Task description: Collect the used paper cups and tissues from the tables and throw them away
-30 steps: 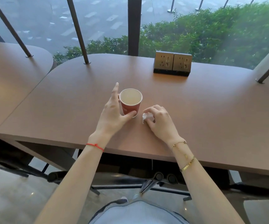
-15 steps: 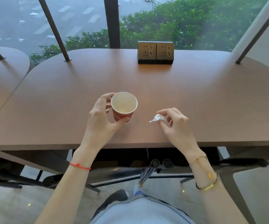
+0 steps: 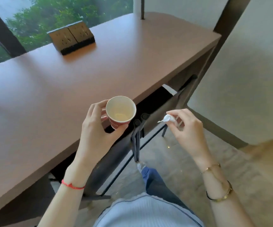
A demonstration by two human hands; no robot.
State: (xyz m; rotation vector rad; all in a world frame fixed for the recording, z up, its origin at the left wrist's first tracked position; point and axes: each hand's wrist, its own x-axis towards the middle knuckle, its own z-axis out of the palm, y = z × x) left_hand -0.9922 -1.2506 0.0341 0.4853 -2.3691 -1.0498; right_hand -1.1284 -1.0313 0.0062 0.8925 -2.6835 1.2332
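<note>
Cup (image 3: 120,112): red paper outside, pale inside, held upright off the table (image 3: 50,99), at its near edge. Inside, only a thin pale residue at the bottom; whether liquid or stain, cannot tell.

Left hand (image 3: 96,128): closed round the cup, thumb under its near side, fingers on its left wall. Red cord on the wrist.

Right hand (image 3: 188,126): fingertips pinched together on a small crumpled white tissue (image 3: 168,119). It is held in the air right of the cup, clear of the table and above the floor (image 3: 173,161). Gold bracelets on the wrist.

Table: brown, rounded far-right corner, bare apart from a double socket box (image 3: 71,39) near its far edge. A thin post rises from the far-right end.

Room: window at far left with green shrubs outside; pale wall at right; dark chair frame under the table edge; mottled polished floor.
</note>
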